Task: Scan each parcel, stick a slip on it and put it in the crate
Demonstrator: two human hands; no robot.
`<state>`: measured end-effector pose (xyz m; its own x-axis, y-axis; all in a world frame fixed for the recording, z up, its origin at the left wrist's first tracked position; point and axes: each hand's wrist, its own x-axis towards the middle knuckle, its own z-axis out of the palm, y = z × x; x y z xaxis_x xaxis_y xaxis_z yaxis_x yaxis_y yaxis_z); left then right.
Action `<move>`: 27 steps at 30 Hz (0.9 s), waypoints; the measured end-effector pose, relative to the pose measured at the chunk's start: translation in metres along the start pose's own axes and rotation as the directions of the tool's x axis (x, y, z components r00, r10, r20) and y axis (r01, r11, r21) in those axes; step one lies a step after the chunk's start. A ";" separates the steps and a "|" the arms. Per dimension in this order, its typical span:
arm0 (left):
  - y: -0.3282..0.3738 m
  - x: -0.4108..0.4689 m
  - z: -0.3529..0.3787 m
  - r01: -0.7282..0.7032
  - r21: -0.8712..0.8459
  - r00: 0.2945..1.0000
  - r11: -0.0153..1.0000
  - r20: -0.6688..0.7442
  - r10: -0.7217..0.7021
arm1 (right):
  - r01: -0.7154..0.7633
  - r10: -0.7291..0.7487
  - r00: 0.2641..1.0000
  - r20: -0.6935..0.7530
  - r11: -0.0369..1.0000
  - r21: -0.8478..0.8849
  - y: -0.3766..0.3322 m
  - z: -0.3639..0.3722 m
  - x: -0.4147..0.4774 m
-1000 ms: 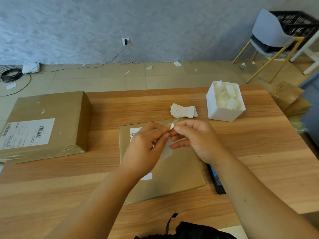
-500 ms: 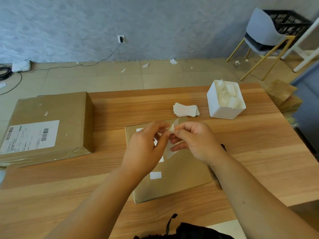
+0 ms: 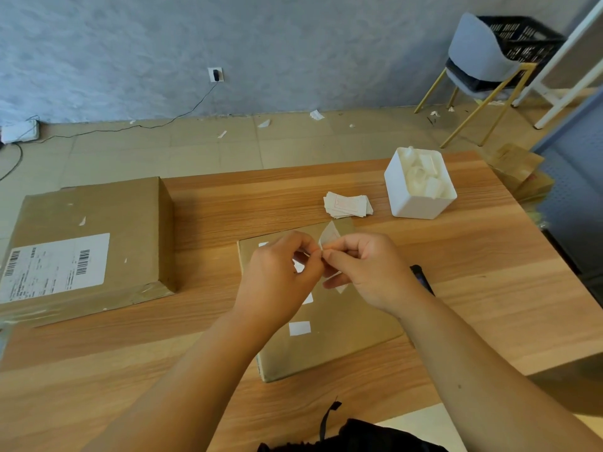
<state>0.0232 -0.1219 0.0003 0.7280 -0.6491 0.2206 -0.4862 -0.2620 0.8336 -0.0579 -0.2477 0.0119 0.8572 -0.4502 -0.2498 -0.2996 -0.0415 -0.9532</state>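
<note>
Peeling seems the step: left hand and right hand both pinch a slip above the parcel, which next needs it pressed flat.

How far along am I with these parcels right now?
Done: a dark handheld device lies beside the flat parcel; whether it was scanned doesn't show. In hand: left hand and right hand pinch a slip above it, not yet stuck. Left: stick it, move that parcel to the black crate, then handle the large box.
</note>
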 end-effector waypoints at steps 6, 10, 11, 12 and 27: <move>-0.001 -0.002 0.001 0.130 -0.116 0.991 0.985 0.043 -0.126 | -0.019 0.020 0.999 -0.044 1.000 0.008 0.000 0.003 -0.003; -0.004 -0.001 0.003 0.300 -0.272 0.953 0.914 0.056 -0.296 | -0.064 0.073 0.991 -0.113 0.995 0.081 0.001 0.000 -0.005; -0.005 0.000 0.004 0.319 -0.282 0.947 0.905 0.052 -0.317 | -0.073 0.085 0.988 -0.127 0.993 0.096 0.001 -0.002 -0.006; -0.006 0.001 0.005 0.331 -0.284 0.942 0.900 0.045 -0.333 | -0.082 0.097 0.985 -0.142 0.991 0.111 0.003 -0.004 -0.006; 0.000 0.056 0.085 0.448 -0.262 0.854 0.855 -0.156 -0.496 | -0.253 0.269 0.855 -0.444 0.963 0.097 0.069 -0.156 0.015</move>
<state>0.0227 -0.2189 -0.0304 0.9386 -0.3126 -0.1460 0.0375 -0.3281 0.9439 -0.1307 -0.3963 -0.0315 0.4662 -0.7919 -0.3945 -0.4645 0.1604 -0.8709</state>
